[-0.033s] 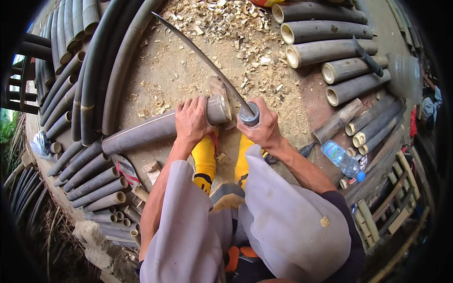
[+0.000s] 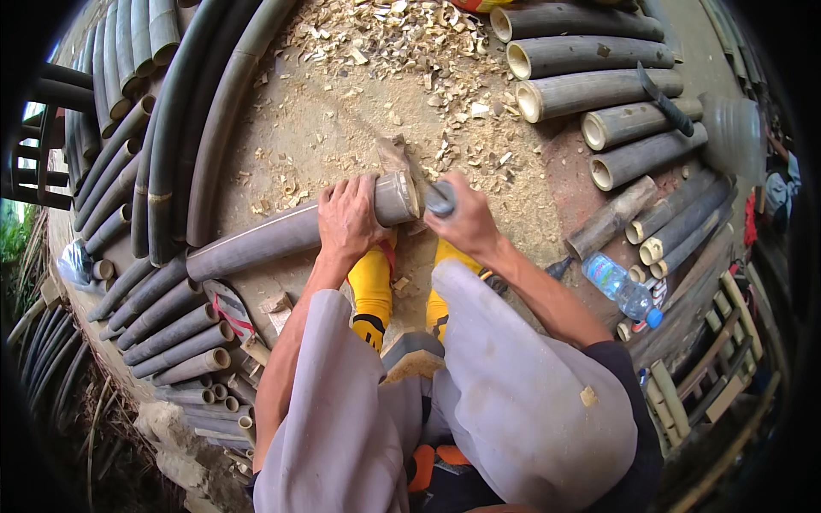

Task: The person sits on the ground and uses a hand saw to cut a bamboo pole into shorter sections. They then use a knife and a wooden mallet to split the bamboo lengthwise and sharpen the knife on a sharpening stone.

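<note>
My left hand [image 2: 348, 224] presses down on a dark bamboo pole [image 2: 278, 232], fingers wrapped over it close to its pale cut end. My right hand [image 2: 469, 221] is closed round the grey handle of a curved hand saw [image 2: 440, 198], just right of that end. The blade is smeared by motion, so its teeth and tip cannot be made out; its visible part runs away from me beside the pole's cut end. A small wooden block [image 2: 393, 154] lies behind the end. Below the pole are my legs in yellow socks [image 2: 372, 286].
Bamboo lengths [image 2: 599, 90] lie in rows at right, with a curved blade [image 2: 665, 103] on top. More poles [image 2: 175, 321] crowd the left. Wood chips and sawdust [image 2: 385, 43] cover the ground ahead. A water bottle [image 2: 620, 289] lies right; a sandal [image 2: 227, 306] lies left.
My right hand has shifted slightly left and away from me with the saw, tipping its handle. The blade, sharp before, is now blurred. My left hand and the pole stay nearly in place.
</note>
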Action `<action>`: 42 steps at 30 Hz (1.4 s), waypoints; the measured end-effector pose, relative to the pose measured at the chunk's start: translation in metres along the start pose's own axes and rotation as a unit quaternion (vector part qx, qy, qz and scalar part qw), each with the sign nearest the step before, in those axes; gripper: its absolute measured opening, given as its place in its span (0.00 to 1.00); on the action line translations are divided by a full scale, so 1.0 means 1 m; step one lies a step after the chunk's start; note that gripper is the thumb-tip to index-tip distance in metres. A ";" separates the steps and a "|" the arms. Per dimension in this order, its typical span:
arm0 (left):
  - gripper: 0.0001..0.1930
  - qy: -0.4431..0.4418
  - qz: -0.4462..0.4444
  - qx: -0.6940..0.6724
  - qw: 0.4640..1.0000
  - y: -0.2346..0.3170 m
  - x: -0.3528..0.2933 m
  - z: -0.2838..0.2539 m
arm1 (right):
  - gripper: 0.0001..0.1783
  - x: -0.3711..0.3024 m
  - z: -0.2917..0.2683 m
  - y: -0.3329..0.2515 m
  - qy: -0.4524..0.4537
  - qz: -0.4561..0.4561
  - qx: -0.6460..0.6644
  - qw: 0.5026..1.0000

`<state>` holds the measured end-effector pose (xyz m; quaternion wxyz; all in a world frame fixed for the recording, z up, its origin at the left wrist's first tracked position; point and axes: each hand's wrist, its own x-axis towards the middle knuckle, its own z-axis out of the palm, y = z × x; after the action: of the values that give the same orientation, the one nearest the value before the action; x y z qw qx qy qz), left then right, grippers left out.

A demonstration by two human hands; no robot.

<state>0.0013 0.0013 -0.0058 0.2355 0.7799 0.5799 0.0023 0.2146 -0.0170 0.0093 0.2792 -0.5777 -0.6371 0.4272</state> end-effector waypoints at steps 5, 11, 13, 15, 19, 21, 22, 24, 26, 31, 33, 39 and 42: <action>0.42 0.028 0.014 0.016 0.999 0.001 0.003 0.003 | 0.20 0.011 -0.001 0.050 -0.113 0.096 -0.077 0.986; 0.42 0.071 0.009 0.042 0.997 0.005 -0.007 0.012 | 0.23 -0.001 -0.004 -0.002 0.089 -0.123 0.036 0.988; 0.40 0.049 0.006 0.028 0.998 0.012 -0.002 0.007 | 0.22 0.001 0.009 0.043 -0.030 -0.002 -0.068 0.997; 0.39 0.060 0.003 0.036 0.998 0.011 -0.003 0.009 | 0.22 0.006 0.009 0.051 -0.101 0.060 -0.091 0.989; 0.38 0.087 -0.007 0.061 0.994 0.006 -0.011 0.018 | 0.21 0.001 -0.003 0.009 -0.023 -0.024 -0.047 0.998; 0.37 0.079 -0.016 0.054 0.995 0.009 -0.014 0.018 | 0.21 -0.003 -0.006 -0.015 0.048 -0.074 -0.002 0.996; 0.37 0.080 -0.014 0.050 0.995 0.010 -0.009 0.016 | 0.21 -0.001 -0.009 -0.020 0.090 -0.101 0.016 0.991; 0.36 0.094 -0.003 0.049 0.994 0.013 -0.009 0.017 | 0.18 0.001 0.002 0.023 0.020 -0.044 -0.027 0.998; 0.36 0.108 -0.002 0.056 0.993 0.011 -0.009 0.019 | 0.18 0.014 0.003 0.033 -0.123 0.078 -0.117 0.982; 0.33 0.177 0.001 0.087 0.980 0.009 -0.014 0.031 | 0.22 0.002 -0.005 -0.004 -0.008 -0.046 -0.051 0.998; 0.31 0.167 -0.010 0.076 0.983 0.011 -0.017 0.031 | 0.22 -0.001 0.001 -0.002 0.049 -0.110 -0.004 0.993; 0.29 0.180 0.001 0.072 0.981 0.012 -0.013 0.033 | 0.22 0.010 0.004 0.036 -0.106 0.060 -0.130 0.984; 0.29 0.208 -0.004 0.075 0.975 0.010 -0.012 0.036 | 0.22 0.008 -0.007 -0.006 -0.042 -0.030 -0.032 0.998</action>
<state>0.0164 -0.0253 -0.0304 0.0504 0.7753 0.6182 0.1196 0.2162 -0.0077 0.0163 0.2464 -0.5485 -0.6789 0.4212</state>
